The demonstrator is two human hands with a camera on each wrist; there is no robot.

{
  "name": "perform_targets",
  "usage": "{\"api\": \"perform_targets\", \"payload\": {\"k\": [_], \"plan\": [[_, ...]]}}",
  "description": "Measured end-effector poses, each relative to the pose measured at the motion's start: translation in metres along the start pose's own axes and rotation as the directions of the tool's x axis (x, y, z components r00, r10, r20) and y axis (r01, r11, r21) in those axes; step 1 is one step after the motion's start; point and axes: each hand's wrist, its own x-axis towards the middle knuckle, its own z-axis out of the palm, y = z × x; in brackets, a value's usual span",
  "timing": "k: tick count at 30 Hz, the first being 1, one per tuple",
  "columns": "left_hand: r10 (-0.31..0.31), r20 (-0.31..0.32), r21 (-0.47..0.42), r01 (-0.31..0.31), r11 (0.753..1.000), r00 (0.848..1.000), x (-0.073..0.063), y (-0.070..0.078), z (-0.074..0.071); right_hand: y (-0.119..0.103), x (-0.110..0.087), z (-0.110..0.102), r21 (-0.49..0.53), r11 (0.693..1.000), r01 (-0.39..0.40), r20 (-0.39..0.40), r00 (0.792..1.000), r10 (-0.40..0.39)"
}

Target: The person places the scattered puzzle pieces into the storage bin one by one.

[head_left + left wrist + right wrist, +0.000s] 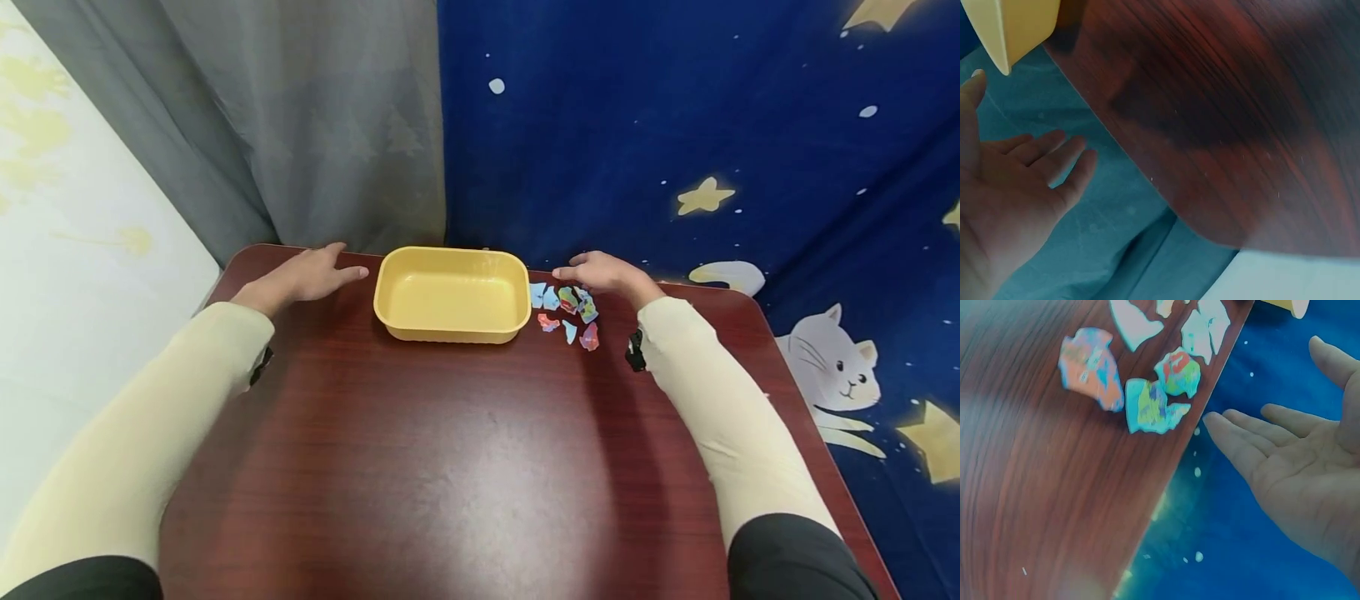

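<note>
Yellow plastic marks our landmark: a shallow rectangular tray [452,293] sitting on the dark red wood-grain surface [420,467], near its far edge. We see nothing lying inside the tray.

Just right of the tray we find a small cluster of coloured paper scraps [567,311], pale blue, pink and green, lying flat on the surface and close to the far edge. Our right hand [603,272] rests beyond the scraps, just past the tray's right end, with its fingers [1244,440] straight and slightly apart, holding nothing. From the right wrist view the palm is bare and the fingers reach out past the surface edge, above the blue star-patterned cloth [675,125].

Left of the tray, our left hand [303,276] lies flat with its fingertips pointing toward the tray's left end, close to it but not touching. Its fingers [1054,156] are straight, loosely spread, gripping nothing. Grey curtain [300,125] hangs behind the tray's left side.
</note>
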Motion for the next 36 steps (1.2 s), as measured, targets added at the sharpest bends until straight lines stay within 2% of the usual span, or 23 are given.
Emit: {"api": "perform_targets", "payload": {"k": [2, 5, 8, 10, 12, 15, 19, 26, 30, 33, 36], "plan": [[-0.022, 0.006, -0.062, 0.022, 0.998, 1.000, 0.002, 0.002, -0.001, -0.002, 0.005, 0.001, 0.120, 0.992, -0.039, 0.015, 0.999, 0.038], [-0.039, 0.015, -0.157, 0.041, 0.987, 0.999, 0.005, 0.006, -0.003, -0.006, 0.010, 0.002, 0.289, 0.954, -0.081, 0.031, 0.997, 0.076], [-0.059, 0.042, -0.289, 0.068, 0.955, 0.997, 0.007, 0.010, -0.003, -0.010, 0.014, 0.003, 0.410, 0.908, -0.092, 0.026, 0.996, 0.089], [-0.084, 0.084, -0.403, 0.111, 0.908, 0.993, 0.008, 0.013, -0.003, -0.014, 0.016, 0.004, 0.465, 0.880, -0.097, 0.020, 0.995, 0.099], [-0.106, 0.132, -0.512, 0.159, 0.844, 0.986, 0.010, 0.016, -0.001, -0.018, 0.017, 0.005, 0.503, 0.858, -0.106, 0.017, 0.994, 0.112], [-0.138, 0.183, -0.618, 0.223, 0.754, 0.973, 0.013, 0.021, 0.001, -0.023, 0.019, 0.008, 0.524, 0.843, -0.122, 0.015, 0.991, 0.133], [-0.175, 0.204, -0.688, 0.268, 0.674, 0.963, 0.016, 0.026, 0.004, -0.027, 0.026, 0.014, 0.535, 0.833, -0.143, 0.013, 0.987, 0.161], [-0.218, 0.242, -0.760, 0.325, 0.564, 0.945, 0.020, 0.031, 0.009, -0.032, 0.035, 0.025, 0.521, 0.834, -0.184, -0.004, 0.976, 0.218], [-0.242, 0.278, -0.787, 0.365, 0.498, 0.930, 0.020, 0.032, 0.012, -0.035, 0.038, 0.030, 0.520, 0.830, -0.201, -0.027, 0.967, 0.252], [-0.250, 0.310, -0.792, 0.395, 0.465, 0.917, 0.020, 0.032, 0.014, -0.037, 0.040, 0.034, 0.529, 0.821, -0.217, -0.041, 0.959, 0.280], [-0.256, 0.330, -0.791, 0.414, 0.450, 0.909, 0.021, 0.031, 0.017, -0.037, 0.041, 0.039, 0.546, 0.807, -0.227, -0.056, 0.951, 0.305]]}}
